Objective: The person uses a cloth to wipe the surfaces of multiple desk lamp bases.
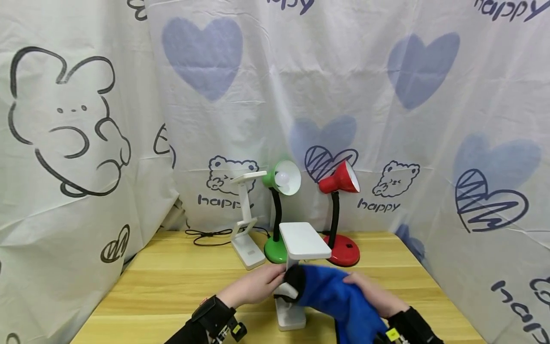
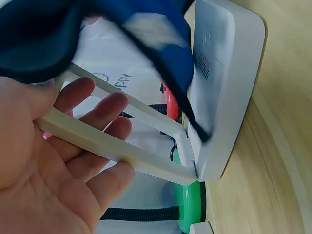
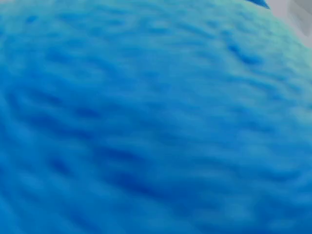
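Note:
A white desk lamp [image 1: 302, 241] stands near the front middle of the table, its flat head raised over a split arm. My left hand [image 1: 253, 286] holds that arm from the left; in the left wrist view its fingers [image 2: 105, 107] pass through the open frame and curl around one bar. My right hand [image 1: 374, 294] grips a blue cloth [image 1: 331, 286] with black edging, whose dark end wraps against the lamp's arm. Blue fabric [image 3: 146, 107] fills nearly all of the right wrist view and hides the right fingers there. The cloth's black edge hangs beside the lamp's base [image 2: 219, 83].
Behind stand a folding white lamp [image 1: 249, 251], a green lamp [image 1: 275, 251] and a red lamp [image 1: 345, 251], in a row at the table's back. A black cord [image 1: 210, 234] lies coiled at the back left. Printed curtains [image 1: 266, 95] hang around the wooden table [image 1: 172, 282].

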Demonstrator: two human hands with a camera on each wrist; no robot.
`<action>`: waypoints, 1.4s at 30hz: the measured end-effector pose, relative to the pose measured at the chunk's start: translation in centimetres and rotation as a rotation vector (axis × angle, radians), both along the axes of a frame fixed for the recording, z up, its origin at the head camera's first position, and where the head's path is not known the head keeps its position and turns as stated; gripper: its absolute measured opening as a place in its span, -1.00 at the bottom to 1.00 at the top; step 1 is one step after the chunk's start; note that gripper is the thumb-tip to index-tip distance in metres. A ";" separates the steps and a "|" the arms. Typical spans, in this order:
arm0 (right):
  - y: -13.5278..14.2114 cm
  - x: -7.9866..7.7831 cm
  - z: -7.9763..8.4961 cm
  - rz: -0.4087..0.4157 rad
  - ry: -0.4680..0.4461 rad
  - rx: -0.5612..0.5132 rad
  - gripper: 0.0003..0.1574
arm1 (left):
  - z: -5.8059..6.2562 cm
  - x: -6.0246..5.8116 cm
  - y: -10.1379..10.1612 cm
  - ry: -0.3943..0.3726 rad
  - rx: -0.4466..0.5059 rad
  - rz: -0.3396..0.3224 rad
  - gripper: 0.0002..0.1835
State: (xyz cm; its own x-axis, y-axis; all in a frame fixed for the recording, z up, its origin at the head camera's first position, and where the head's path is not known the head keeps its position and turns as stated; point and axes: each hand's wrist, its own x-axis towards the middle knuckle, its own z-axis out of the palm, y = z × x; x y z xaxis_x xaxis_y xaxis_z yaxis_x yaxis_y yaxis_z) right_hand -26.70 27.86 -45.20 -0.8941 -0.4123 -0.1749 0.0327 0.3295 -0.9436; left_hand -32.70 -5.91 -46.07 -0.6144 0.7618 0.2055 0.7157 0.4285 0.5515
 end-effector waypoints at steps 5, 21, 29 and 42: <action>3.6 -0.7 -1.2 -0.193 -0.124 -0.266 -0.10 | 0.1 0.1 -0.3 -0.058 0.022 0.002 -0.64; 10.0 -2.1 -6.5 -0.727 -0.287 -0.963 -0.12 | 0.1 0.6 -2.4 -0.099 0.044 0.061 -0.63; 10.2 -2.3 -7.0 -0.766 -0.268 -0.970 -0.05 | 0.4 1.6 -4.9 -0.070 0.007 0.110 -0.61; 10.4 -2.1 -6.8 -0.736 -0.324 -0.898 0.07 | 0.7 1.6 -12.5 -0.068 -0.004 0.331 -0.49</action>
State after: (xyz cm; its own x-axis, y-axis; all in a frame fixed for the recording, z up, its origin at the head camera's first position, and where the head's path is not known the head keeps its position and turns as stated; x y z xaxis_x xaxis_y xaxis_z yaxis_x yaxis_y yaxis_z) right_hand -28.80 38.29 -52.01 -0.9337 0.0882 -0.3470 0.2148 -0.6375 -0.7399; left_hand -31.14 -18.39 -45.33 -0.8407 0.5195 0.1525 0.4989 0.6338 0.5912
